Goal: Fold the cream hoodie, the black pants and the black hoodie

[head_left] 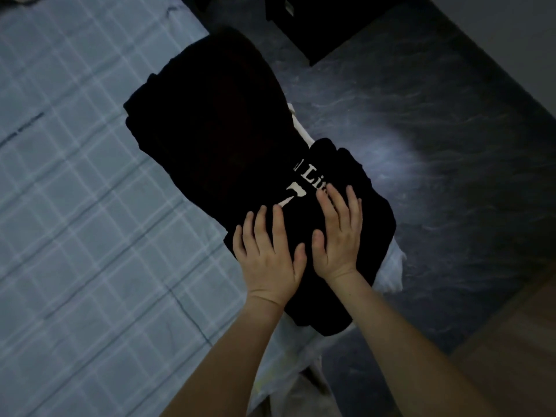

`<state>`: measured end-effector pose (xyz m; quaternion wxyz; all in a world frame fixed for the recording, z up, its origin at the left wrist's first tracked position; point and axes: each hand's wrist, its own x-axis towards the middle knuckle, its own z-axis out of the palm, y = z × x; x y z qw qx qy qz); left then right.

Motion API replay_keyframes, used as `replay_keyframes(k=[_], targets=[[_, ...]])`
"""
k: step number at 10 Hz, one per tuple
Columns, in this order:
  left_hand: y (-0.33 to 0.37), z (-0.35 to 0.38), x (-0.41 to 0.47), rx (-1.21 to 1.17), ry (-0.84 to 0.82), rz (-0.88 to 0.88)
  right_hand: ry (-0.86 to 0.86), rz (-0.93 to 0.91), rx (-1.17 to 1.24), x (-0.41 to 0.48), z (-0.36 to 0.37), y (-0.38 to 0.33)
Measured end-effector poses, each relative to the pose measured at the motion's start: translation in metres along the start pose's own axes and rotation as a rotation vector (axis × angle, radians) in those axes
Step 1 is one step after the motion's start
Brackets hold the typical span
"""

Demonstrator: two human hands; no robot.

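A folded black hoodie (346, 176) with white lettering lies at the bed's right edge. My left hand (267, 248) and my right hand (340, 233) rest flat on it side by side, fingers straight. Beyond it lies another folded black garment (210, 115), likely the black pants. A pale cream fabric (391, 266), likely the cream hoodie, shows under the black hoodie and between the two dark piles; most of it is hidden.
The bed has a light checked sheet (75, 176) stretching left. To the right is a dark marbled floor (436, 130). A dark box-like object (325, 25) stands on the floor at the top.
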<state>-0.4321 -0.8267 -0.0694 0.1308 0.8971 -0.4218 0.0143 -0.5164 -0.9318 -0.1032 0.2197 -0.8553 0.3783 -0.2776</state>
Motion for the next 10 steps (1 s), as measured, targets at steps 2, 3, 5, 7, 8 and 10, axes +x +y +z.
replay_keyframes(k=[2,3,5,7,8,10], targets=[[0.018,-0.043,0.009,-0.063,-0.121,-0.058,-0.120,0.044,-0.063,0.017,-0.045,-0.026],[0.022,-0.059,0.012,-0.095,-0.150,-0.062,-0.128,-0.069,-0.185,0.028,-0.069,-0.028],[0.022,-0.063,0.012,-0.090,-0.198,-0.056,-0.259,-0.117,-0.141,0.036,-0.064,-0.024],[0.020,-0.073,0.009,-0.127,-0.220,-0.049,-0.284,-0.147,-0.197,0.037,-0.076,-0.029],[0.019,-0.082,0.003,-0.108,-0.258,-0.027,-0.326,-0.123,-0.223,0.039,-0.086,-0.038],[0.007,-0.121,0.001,-0.073,-0.273,-0.021,-0.397,-0.132,-0.244,0.054,-0.113,-0.067]])
